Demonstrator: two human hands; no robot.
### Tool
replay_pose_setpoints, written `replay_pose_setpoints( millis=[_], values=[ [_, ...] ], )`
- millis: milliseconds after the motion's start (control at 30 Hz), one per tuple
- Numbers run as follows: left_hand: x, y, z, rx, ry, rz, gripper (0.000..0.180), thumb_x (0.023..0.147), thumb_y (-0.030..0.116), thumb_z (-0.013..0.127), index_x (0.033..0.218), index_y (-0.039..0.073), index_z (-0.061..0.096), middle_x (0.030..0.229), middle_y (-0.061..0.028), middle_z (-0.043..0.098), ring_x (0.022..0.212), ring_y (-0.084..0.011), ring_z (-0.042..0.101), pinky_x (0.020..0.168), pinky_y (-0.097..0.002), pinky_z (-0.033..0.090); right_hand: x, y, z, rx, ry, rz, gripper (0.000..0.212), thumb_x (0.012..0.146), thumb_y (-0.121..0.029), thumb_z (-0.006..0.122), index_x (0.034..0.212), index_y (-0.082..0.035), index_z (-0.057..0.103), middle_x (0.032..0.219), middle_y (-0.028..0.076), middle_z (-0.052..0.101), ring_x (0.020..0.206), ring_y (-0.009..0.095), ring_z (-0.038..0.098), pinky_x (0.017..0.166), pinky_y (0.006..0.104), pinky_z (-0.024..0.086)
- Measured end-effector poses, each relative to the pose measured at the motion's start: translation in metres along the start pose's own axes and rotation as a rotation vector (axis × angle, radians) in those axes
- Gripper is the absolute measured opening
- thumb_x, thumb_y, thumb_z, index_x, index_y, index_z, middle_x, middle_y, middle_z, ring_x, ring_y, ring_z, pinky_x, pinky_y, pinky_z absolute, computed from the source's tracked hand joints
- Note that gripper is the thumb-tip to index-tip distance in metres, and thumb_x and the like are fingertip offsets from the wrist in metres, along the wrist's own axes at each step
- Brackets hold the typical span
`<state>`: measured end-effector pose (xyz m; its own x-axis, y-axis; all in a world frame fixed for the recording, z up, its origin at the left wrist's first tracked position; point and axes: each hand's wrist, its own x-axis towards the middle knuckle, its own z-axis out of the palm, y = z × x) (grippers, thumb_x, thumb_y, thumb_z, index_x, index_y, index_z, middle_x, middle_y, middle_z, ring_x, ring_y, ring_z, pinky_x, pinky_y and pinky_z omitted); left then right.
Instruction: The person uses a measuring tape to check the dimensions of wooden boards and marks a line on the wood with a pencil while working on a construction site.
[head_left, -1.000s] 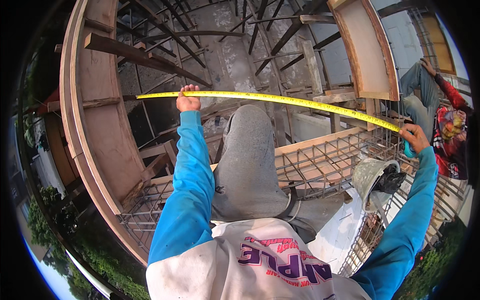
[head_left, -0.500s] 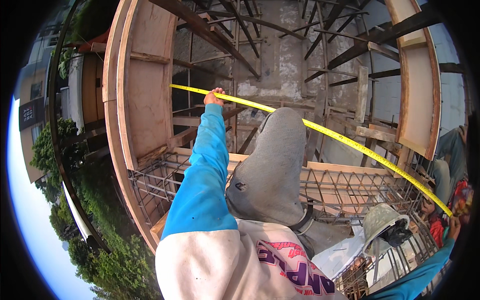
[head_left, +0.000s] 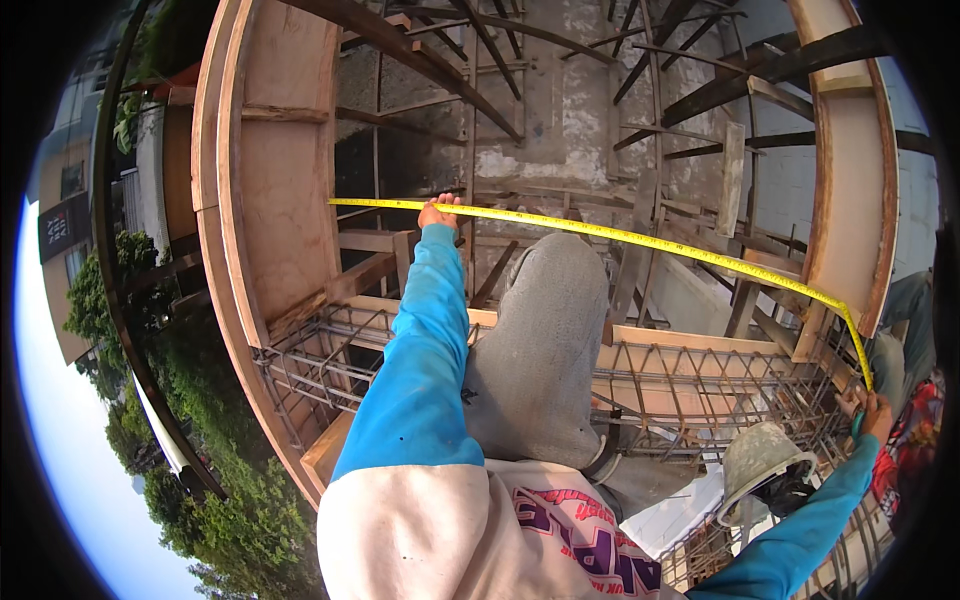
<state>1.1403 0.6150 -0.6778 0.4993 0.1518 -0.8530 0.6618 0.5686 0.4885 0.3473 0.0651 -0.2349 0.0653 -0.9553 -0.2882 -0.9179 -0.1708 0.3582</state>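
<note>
Left hand (head_left: 440, 211) and right hand (head_left: 876, 416) (lower right) clasp the yellow tape (head_left: 645, 241), drawn out mid-frame, not reeled in.

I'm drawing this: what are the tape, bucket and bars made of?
Tape: probably thin coated steel, glossy yellow; it spans stiffly, then bends sharply. Bucket: perhaps plastic, dull; grey smears leave that open. Bars: likely steel, matte grey-brown, looking rusty.

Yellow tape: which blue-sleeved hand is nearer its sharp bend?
The right hand, just below the bend; the left hand holds the straighter stretch of yellow tape.
</note>
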Motion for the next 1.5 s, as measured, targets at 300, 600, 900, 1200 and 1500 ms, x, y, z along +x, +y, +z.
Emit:
replay_pose_setpoints(
  millis=[300, 600, 900, 1200, 1500],
  values=[
    [0.014, -0.002, -0.002, 0.169, 0.008, 0.056, 0.03, 0.103, 0.029, 0.03, 0.106, 0.002, 0.044, 0.105, -0.0186, 0.058, 0.094, -0.0342, 0.062, 0.085, -0.0549, 0.054, -0.01, -0.044, 0.042, 0.027, 0.038, 0.089, 0.047, 0.088, -0.045, 0.054, 0.111, -0.006, 0.065, 0.101, 0.026, 0.065, 0.098, 0.041, 0.062, 0.083, 0.0452, 0.047],
    [0.028, 0.007, -0.03, 0.138, 0.037, 0.027, 0.031, 0.102, 0.033, 0.033, 0.101, 0.004, 0.045, 0.103, -0.0156, 0.057, 0.094, -0.0331, 0.06, 0.088, -0.0542, 0.052, -0.002, -0.063, 0.034, 0.127, -0.091, 0.103, 0.045, 0.089, -0.045, 0.054, 0.107, -0.006, 0.067, 0.095, 0.025, 0.066, 0.096, 0.038, 0.063, 0.081, 0.045, 0.047],
    [0.067, 0.023, -0.049, 0.242, 0.039, 0.025, 0.029, 0.102, 0.025, 0.035, 0.114, 0.003, 0.047, 0.119, -0.0134, 0.058, 0.111, -0.0332, 0.058, 0.098, -0.0533, 0.048, -0.01, -0.166, 0.024, -0.103, 0.004, 0.133, 0.037, 0.084, -0.042, 0.06, 0.104, -0.013, 0.07, 0.102, 0.021, 0.066, 0.096, 0.038, 0.063, 0.083, 0.0456, 0.05],
    [0.075, 0.003, -0.028, 0.28, -0.015, -0.015, 0.041, 0.103, 0.026, 0.027, 0.122, -0.004, 0.049, 0.126, -0.0156, 0.057, 0.117, -0.0343, 0.055, 0.1, -0.0521, 0.046, 0.014, -0.218, 0.048, -0.143, -0.148, 0.329, 0.035, 0.087, -0.039, 0.057, 0.102, -0.01, 0.07, 0.101, 0.017, 0.068, 0.095, 0.033, 0.066, 0.083, 0.0425, 0.052],
    [0.064, 0.008, -0.044, 0.65, -0.112, 0.15, 0.041, 0.099, 0.016, 0.045, 0.131, -0.009, 0.042, 0.134, -0.0164, 0.051, 0.123, -0.0275, 0.051, 0.104, -0.0422, 0.043, 0.088, -0.223, 0.125, -0.19, -0.159, 0.391, 0.026, 0.09, -0.024, 0.052, 0.103, -0.011, 0.071, 0.104, 0.012, 0.069, 0.097, 0.028, 0.068, 0.081, 0.0387, 0.055]
  ],
)
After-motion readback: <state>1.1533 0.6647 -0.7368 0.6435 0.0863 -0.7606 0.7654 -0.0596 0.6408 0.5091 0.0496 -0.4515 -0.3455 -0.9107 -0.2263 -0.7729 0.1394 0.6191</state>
